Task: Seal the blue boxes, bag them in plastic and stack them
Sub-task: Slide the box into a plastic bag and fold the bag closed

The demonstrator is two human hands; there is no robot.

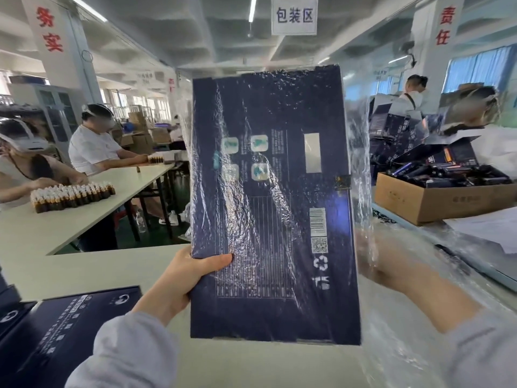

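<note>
A dark blue box (279,219) stands upright in front of me, its printed back with barcode toward me. A clear plastic bag (361,163) covers its upper part and hangs loose along the right side. My left hand (190,273) grips the box's left edge, thumb across the front. My right hand (391,264) is at the box's right edge, seen through the plastic film and blurred; it appears to hold the bag. Another blue box (70,326) lies flat on the table at the lower left.
A cardboard carton (436,200) full of dark items sits at the right, with loose plastic sheets (419,317) on the table below it. Several people work at a white table (84,214) on the left that holds rows of small brown bottles (72,193).
</note>
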